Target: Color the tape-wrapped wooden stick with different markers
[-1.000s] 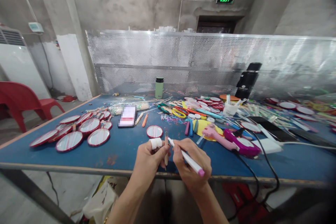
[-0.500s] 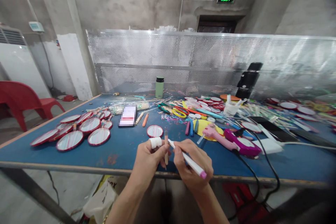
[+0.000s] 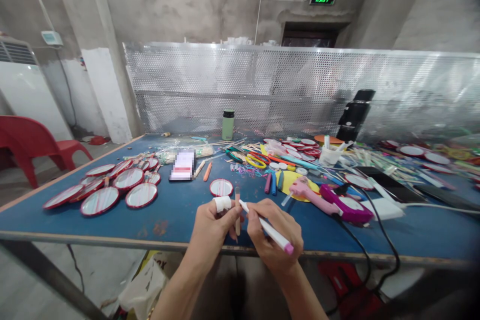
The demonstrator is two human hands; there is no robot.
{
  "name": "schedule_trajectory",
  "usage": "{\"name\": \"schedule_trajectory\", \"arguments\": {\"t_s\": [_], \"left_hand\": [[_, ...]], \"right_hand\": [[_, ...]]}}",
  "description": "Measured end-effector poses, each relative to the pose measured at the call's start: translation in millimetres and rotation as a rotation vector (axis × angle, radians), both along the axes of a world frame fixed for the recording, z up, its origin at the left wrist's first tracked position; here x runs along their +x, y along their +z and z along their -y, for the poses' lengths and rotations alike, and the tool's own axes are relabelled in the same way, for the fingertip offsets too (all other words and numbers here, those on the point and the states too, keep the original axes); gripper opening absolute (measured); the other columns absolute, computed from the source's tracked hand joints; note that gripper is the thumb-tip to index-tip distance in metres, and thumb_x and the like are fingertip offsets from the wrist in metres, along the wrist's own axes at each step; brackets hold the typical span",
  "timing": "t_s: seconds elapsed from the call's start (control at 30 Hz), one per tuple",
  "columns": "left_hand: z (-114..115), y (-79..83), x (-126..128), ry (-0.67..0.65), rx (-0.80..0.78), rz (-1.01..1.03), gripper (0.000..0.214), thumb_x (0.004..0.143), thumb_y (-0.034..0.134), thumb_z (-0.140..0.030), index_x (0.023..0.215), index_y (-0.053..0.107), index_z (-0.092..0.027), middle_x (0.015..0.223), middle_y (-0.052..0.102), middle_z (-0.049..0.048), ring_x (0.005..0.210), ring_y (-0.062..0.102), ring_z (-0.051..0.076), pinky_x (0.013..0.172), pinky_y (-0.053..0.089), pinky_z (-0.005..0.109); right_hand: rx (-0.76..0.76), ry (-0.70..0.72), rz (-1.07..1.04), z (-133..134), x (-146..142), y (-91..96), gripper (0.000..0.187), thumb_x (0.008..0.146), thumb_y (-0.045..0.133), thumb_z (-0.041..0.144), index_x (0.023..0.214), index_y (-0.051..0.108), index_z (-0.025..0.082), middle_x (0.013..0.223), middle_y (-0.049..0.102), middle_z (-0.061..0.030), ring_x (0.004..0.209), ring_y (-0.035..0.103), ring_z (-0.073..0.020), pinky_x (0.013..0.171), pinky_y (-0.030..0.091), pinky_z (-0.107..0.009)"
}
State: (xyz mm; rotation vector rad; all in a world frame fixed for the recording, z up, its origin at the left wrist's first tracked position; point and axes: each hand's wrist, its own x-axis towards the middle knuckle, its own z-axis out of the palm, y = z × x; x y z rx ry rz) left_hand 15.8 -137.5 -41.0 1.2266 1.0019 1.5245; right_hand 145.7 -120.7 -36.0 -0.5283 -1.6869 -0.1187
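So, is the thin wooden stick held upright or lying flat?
Upright. The thin wooden stick stands nearly vertical in the left hand, its top end above the grip; the right hand holds a white, pink-ended marker.

left hand (image 3: 209, 231): 1 wooden stick (image 3: 237, 199) (upright) | right hand (image 3: 268, 256): 1 white marker (image 3: 276, 236)

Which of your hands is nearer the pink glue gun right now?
Right. The right hand, holding a marker, sits just left of the pink glue gun; the left hand, holding a stick, is farther left.
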Motion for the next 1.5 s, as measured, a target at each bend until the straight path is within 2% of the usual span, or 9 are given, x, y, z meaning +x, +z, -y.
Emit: {"name": "schedule_trajectory", "arguments": {"t_s": [0.47,1.07,1.27,1.5], "left_hand": [[-0.1,-1.6,-0.2,-0.016,0.015,-0.010,0.024,0.078,0.070,-0.031,0.065,0.063,-0.013,0.048,0.056,-0.0017,0.042,0.047,0.008,0.044,0.037,0.018],[-0.7,-2.6,0.2,0.016,0.001,-0.020,0.019,0.079,0.066,-0.027,0.067,0.063,-0.013,0.046,0.056,-0.0036,0.041,0.047,0.007,0.044,0.037,0.017],[0.2,-2.1,-0.1,0.007,0.015,-0.035,0.023,0.081,0.066,-0.029,0.065,0.061,-0.013,0.046,0.056,-0.0034,0.041,0.048,0.007,0.045,0.038,0.017],[-0.2,-4.3,0.3,0.006,0.007,-0.032,0.023,0.082,0.065,-0.030,0.066,0.061,-0.014,0.047,0.056,-0.0039,0.042,0.048,0.007,0.045,0.038,0.016]], "right_hand": [[0.008,0.002,-0.049,-1.4,-1.4,-0.2,0.016,0.082,0.056,0.007,0.086,0.067,0.018,0.071,0.069,-0.0024,0.060,0.064,-0.0125,0.058,0.053,-0.024],[-0.018,0.067,0.015,-0.6,-0.8,0.1,0.015,0.081,0.057,0.005,0.087,0.065,0.017,0.070,0.067,-0.0024,0.061,0.063,-0.0123,0.058,0.050,-0.024],[-0.001,0.023,-0.010,0.0,-1.2,0.5,0.015,0.081,0.057,0.005,0.085,0.066,0.017,0.069,0.067,-0.0019,0.059,0.062,-0.0113,0.057,0.049,-0.023],[-0.017,0.057,0.018,-1.2,-1.0,-0.5,0.016,0.081,0.057,0.004,0.088,0.064,0.016,0.071,0.067,-0.0023,0.062,0.061,-0.0113,0.059,0.049,-0.023]]}}
